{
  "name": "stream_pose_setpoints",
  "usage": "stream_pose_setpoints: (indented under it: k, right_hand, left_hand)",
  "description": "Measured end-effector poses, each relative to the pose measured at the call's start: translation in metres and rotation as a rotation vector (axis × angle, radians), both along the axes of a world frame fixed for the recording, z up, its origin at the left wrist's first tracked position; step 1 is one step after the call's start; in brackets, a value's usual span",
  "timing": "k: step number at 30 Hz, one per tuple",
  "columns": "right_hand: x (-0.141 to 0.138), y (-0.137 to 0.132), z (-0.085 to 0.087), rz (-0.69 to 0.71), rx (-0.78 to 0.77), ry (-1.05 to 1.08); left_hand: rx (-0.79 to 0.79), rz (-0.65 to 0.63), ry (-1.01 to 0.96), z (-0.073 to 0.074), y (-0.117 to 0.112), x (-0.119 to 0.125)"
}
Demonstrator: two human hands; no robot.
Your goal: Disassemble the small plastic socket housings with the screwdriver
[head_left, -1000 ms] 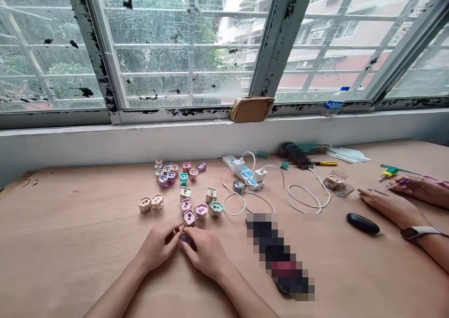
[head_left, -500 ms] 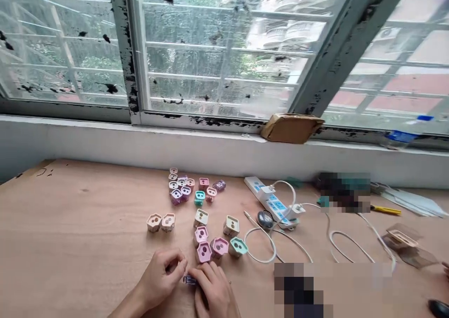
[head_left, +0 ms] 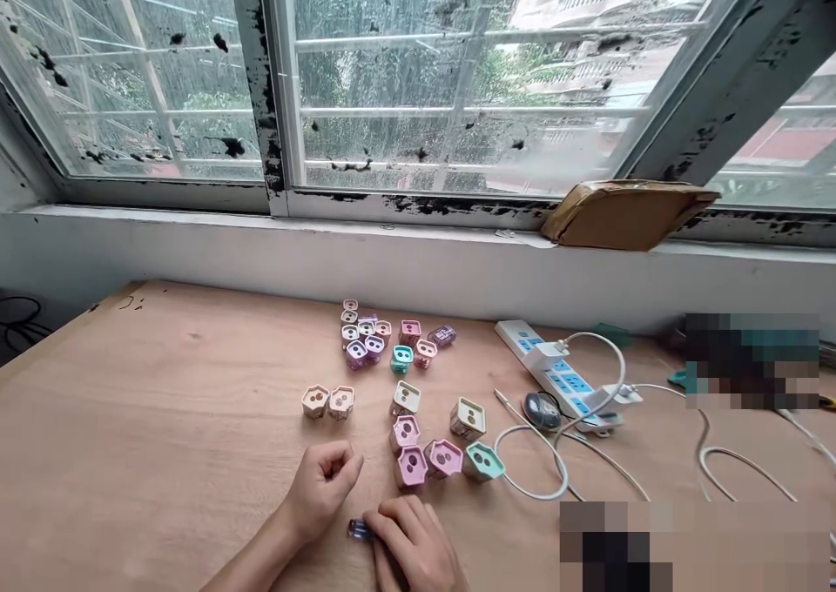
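My left hand [head_left: 320, 492] is curled closed, holding nothing I can see, just left of my right hand [head_left: 411, 544]. Under the right hand's fingers lies a small translucent blue-violet cylindrical handle [head_left: 358, 529], mostly hidden by them. Just beyond my hands stand hexagonal plastic plug housings with round holes, in pink, cream, teal and lilac. The nearest is a pink housing [head_left: 411, 467], with a teal one [head_left: 483, 461] to its right. A tighter cluster of housings [head_left: 366, 339] sits farther back.
My hands rest on a wooden tabletop [head_left: 131, 383]. To the right lie a white power strip [head_left: 555, 374], white cables [head_left: 529, 479] and a dark oval object [head_left: 541, 411]. A cardboard packet [head_left: 623, 215] sits on the window sill. Pixelated patches hide things at right.
The view has swung left and upward, and a second person's hands have left it. My left hand has drawn slightly apart from my right, and the blue-violet handle shows less.
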State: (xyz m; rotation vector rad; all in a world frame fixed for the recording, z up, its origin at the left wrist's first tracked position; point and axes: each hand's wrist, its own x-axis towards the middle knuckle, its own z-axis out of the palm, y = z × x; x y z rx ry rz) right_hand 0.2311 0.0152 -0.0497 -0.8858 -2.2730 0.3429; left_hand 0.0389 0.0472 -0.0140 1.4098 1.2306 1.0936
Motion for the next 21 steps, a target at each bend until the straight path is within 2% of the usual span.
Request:
stream_pose_setpoints:
  k: [4, 9, 14, 21]
  right_hand:
    - [-0.011, 0.000, -0.001, 0.010, 0.082, -0.001]
    - [-0.028, -0.007, 0.011, -0.019, 0.183, 0.015]
    - [-0.039, -0.015, 0.024, -0.035, 0.121, -0.005]
    - [-0.047, -0.015, 0.025, -0.161, 0.094, -0.040]
  left_hand:
    - [0.029, 0.067, 0.001, -0.001, 0.004, 0.000]
    - [0.110, 0.127, 0.027, -0.007, 0.007, 0.000]
    - [0.177, 0.157, 0.071, -0.011, 0.010, 0.003]
    - [0.238, 0.140, 0.107, -0.010, 0.009, -0.002]
